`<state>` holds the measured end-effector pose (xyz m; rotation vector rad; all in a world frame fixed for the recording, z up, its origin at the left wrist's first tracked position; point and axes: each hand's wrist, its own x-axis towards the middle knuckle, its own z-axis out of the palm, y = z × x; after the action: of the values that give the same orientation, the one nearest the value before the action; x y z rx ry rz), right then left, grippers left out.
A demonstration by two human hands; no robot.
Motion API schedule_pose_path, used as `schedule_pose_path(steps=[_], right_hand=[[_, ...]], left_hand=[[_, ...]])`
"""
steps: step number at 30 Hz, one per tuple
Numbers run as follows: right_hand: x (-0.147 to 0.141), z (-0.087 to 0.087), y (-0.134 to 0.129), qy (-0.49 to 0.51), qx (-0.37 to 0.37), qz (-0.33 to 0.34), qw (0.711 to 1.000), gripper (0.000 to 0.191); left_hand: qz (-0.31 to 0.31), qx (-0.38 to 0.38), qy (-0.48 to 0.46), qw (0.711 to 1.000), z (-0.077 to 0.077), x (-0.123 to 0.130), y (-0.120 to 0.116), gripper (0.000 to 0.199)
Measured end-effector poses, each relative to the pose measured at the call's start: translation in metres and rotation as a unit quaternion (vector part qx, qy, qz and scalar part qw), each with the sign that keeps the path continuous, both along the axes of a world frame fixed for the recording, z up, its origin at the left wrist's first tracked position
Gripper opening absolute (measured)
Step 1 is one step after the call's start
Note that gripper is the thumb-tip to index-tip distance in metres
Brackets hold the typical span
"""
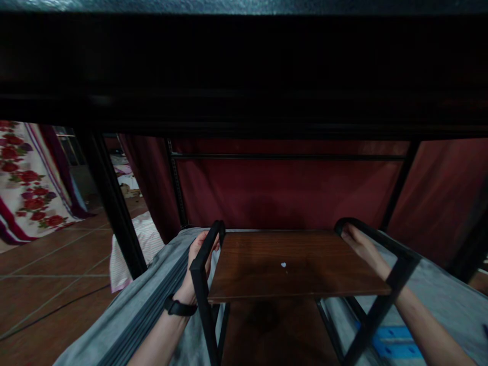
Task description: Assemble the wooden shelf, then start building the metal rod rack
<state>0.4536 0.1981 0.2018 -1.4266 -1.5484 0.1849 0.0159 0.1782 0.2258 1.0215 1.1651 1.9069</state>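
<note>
A small two-tier shelf [267,277] with brown wood-grain boards and a black frame stands in front of me. At its left side, my left hand [199,251] is closed round the raised black rail, with a black band [179,307] on the wrist. The opposite rail is gripped by my right hand [354,239], partly hidden behind the black frame. A small white heart-shaped speck [283,265] lies on the upper board. The shelf's lower board shows below, in shadow.
A wide black beam [244,66] crosses overhead, with black posts [114,208] at the sides. Grey bedding [152,295] spreads around the shelf; a blue item [396,338] lies at right. Dark red curtains [290,193] hang behind. A cable [57,311] runs over the tiled floor.
</note>
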Motion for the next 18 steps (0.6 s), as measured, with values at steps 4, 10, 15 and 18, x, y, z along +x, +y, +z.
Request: schedule_pose_path(steps=[4,10,15,18], right_hand=[[0.002,0.003,0.002,-0.025,-0.014,0.000,1.000,0.039],[-0.001,0.011,0.002,-0.027,-0.011,0.038,0.999,0.027],[-0.002,0.008,-0.001,-0.030,-0.005,0.041,0.999,0.032],[-0.007,0.010,-0.006,-0.025,0.000,0.037,0.999,0.033]], left_hand=[[-0.006,0.039,0.109,0.993,-0.016,-0.015,0.017,0.023],[0.025,0.070,0.221,0.972,-0.029,-0.029,0.024,0.027],[-0.003,0.046,0.237,0.970,-0.025,-0.034,0.019,0.037],[-0.006,0.017,0.273,0.962,-0.024,-0.043,0.021,0.040]])
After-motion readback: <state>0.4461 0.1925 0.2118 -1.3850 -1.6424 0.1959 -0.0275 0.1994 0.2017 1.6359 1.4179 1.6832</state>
